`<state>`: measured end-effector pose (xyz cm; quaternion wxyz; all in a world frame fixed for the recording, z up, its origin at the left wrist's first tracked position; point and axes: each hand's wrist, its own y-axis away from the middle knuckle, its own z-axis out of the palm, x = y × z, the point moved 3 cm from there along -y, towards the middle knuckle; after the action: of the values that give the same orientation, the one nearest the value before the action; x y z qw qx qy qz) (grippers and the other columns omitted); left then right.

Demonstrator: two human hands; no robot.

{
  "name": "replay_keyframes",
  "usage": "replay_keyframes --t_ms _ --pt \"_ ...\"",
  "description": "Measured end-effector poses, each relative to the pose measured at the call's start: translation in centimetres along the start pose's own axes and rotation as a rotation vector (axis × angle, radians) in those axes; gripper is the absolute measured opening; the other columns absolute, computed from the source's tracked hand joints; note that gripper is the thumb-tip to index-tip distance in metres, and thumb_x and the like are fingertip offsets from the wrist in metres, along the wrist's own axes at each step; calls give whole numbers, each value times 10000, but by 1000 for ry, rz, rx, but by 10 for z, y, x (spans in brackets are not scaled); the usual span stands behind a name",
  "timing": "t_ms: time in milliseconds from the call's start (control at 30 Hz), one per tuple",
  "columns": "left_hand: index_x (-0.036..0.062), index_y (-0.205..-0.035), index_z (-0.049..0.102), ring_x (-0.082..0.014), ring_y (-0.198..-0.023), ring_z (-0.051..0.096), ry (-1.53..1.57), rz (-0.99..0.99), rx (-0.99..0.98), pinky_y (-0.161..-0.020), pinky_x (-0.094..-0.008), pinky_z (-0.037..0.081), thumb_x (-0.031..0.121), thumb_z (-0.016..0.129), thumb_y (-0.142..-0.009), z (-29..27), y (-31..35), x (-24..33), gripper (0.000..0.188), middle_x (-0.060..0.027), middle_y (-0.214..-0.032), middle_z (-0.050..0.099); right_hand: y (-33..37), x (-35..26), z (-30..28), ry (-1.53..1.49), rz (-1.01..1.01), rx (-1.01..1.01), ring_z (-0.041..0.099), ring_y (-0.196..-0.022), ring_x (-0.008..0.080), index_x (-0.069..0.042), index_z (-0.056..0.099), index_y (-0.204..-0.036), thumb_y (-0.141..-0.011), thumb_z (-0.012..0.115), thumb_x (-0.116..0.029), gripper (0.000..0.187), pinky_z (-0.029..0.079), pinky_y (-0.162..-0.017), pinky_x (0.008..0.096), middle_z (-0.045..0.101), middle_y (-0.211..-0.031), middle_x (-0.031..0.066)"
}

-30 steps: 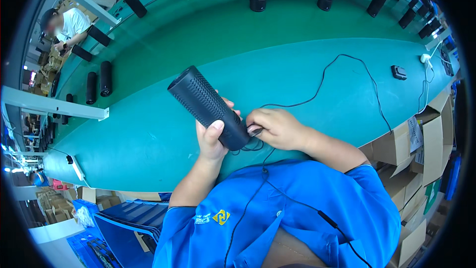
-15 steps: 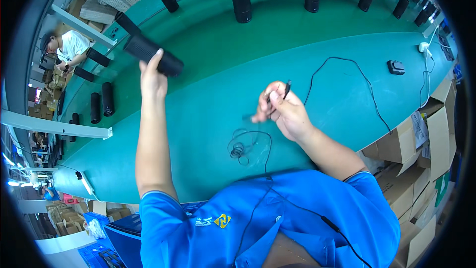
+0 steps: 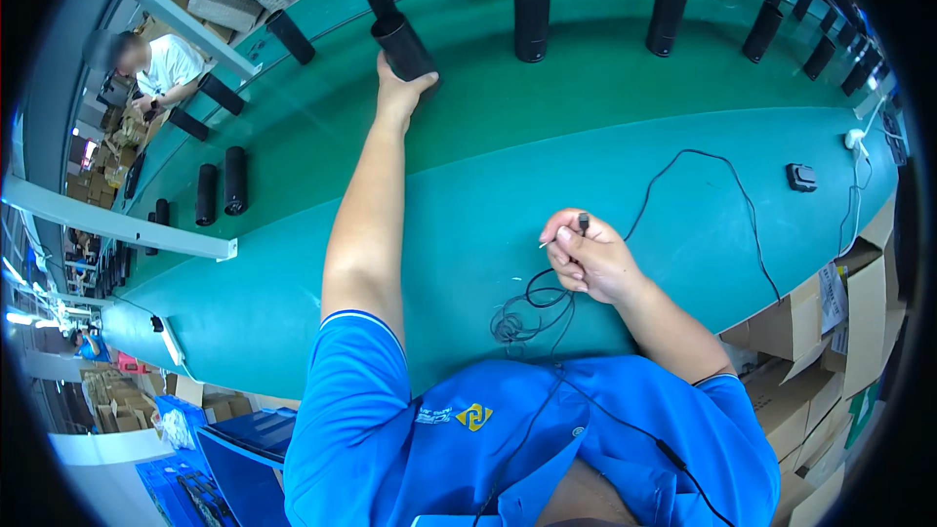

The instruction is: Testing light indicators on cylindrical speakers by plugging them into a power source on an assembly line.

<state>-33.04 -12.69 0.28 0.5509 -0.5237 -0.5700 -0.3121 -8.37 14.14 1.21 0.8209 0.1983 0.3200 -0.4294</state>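
Observation:
Stretched out over the dark green strip, my left hand [image 3: 398,98] is closed round the lower part of a black hollow cylinder [image 3: 401,44]. The cylinder leans to the left, its round open top facing up; whether its base touches the strip I cannot tell. My right hand [image 3: 600,262] pinches a thin black cable whose small plug [image 3: 584,222] sticks up beyond the fingers. A pale, thin tip also pokes out to the left of those fingers. Loose loops of black cable [image 3: 517,322] lie below this hand, close to my blue shirt.
Several similar black cylinders [image 3: 532,18] stand along the strip [image 3: 468,88]. A small black box [image 3: 800,177] and a white plug [image 3: 855,140] lie at the right. Open cardboard boxes [image 3: 864,278] line the right side. A white metal bar [image 3: 122,224] juts in from the left; a person [image 3: 166,68] works beyond.
My left hand has carried the cylinder away from me and turned it more upright among the others. The right hand has shifted slightly nearer my body, still pinching the cable.

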Motion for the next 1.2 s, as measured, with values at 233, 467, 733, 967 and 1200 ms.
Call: replay_keyframes --t_ms 233,467,733,967,1200 --pt "87 -1369 406 -423 -1262 390 -702 212 383 -1033 -470 352 308 719 -720 -202 -25 -55 753 -245 -1405 354 2 1 -2 2 83 -114 293 -479 53 1 557 -1037 -952 502 -113 153 210 -382 186 488 -739 40" --pt "40 -1285 477 -354 -1083 554 -1377 -247 454 -888 -440 470 441 677 -757 -363 21 -64 693 -181 -1251 506 1 -1 -9 240 48 -137 298 -496 44 19 572 -1022 -931 523 -106 162 195 -400 185 471 -683 30" --pt "1 -1251 453 -338 -1056 566 -199 -379 303 -902 -441 478 371 616 -853 -355 35 -100 568 -209 -1210 522 -11 -2 -1 181 134 8 320 -516 45 0 593 -969 -924 529 -120 143 227 -430 178 487 -658 17" --pt "-85 -1273 377 -340 -1040 570 1048 -188 49 -926 -423 493 322 528 -946 -273 72 -52 543 -272 -1203 509 -12 2 -2 808 113 165 321 -501 45 -21 595 -901 -951 518 -210 211 246 -424 178 492 -666 6" --pt "61 -1445 192 -429 -1147 514 1217 -171 -559 -993 -487 447 369 631 -865 -128 217 45 790 -262 -1350 397 5 -4 34 480 209 199 329 -487 36 -21 591 -880 -959 511 -192 205 260 -413 179 472 -633 -11"
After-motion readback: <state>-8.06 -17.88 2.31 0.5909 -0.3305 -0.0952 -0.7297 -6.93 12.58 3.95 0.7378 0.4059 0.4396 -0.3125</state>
